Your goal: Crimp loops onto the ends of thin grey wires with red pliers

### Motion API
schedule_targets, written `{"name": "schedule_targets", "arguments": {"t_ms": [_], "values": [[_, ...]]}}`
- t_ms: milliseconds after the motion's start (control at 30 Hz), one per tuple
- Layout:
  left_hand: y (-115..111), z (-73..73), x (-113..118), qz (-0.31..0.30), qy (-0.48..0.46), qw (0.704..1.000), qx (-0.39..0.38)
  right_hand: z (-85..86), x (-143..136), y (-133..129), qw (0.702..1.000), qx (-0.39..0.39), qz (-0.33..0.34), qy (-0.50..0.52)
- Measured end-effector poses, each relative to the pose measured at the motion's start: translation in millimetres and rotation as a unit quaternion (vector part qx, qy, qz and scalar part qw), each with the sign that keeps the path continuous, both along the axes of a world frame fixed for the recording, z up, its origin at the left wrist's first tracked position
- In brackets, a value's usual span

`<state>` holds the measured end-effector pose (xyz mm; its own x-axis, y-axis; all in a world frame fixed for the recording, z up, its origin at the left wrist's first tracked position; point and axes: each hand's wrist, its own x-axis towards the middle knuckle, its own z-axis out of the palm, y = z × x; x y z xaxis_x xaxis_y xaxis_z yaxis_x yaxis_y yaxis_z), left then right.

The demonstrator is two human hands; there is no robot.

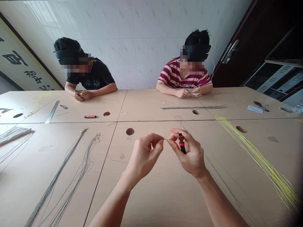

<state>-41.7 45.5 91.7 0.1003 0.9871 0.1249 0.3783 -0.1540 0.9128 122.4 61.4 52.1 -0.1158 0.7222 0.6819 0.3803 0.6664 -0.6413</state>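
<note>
My left hand [146, 153] is pinched around one end of a tiny thin piece [165, 139], a little above the table, at the middle of the view. The thumb and forefinger of my right hand [190, 154] meet the other end of that piece. A black and red lighter-like tool [181, 143] is held upright in my right hand, against the palm and fingers. Thin grey cords [220, 176] lie on the table beneath and to the right of my right hand.
Two people sit across the table [146, 201]. Grey cord bundles [63, 167] lie left, a yellow bundle [258, 157] right. Farther back are a ruler [52, 112], a red and black lighter [90, 116] and a dark cord bundle [194, 107]. A round hole [130, 131] pierces the table.
</note>
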Motion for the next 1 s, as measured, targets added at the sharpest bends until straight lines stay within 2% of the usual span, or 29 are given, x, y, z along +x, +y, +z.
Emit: {"name": "schedule_targets", "arguments": {"t_ms": [467, 733, 1000], "values": [[-0.7, -0.4, 1.3, -0.017, -0.016, 1.0, 0.02, 0.5, -3.3, -1.8, 0.996, -0.04, 0.041, 0.068], [-0.5, -1.0, 2.4, -0.008, -0.024, 0.999, 0.034, 4.2, -5.1, -4.1, 0.986, -0.104, 0.075, 0.112], [-2.0, -0.7, 1.6, 0.005, -0.034, 0.998, 0.051, 4.1, -3.7, -3.3, 0.988, -0.092, 0.062, 0.108]]}}
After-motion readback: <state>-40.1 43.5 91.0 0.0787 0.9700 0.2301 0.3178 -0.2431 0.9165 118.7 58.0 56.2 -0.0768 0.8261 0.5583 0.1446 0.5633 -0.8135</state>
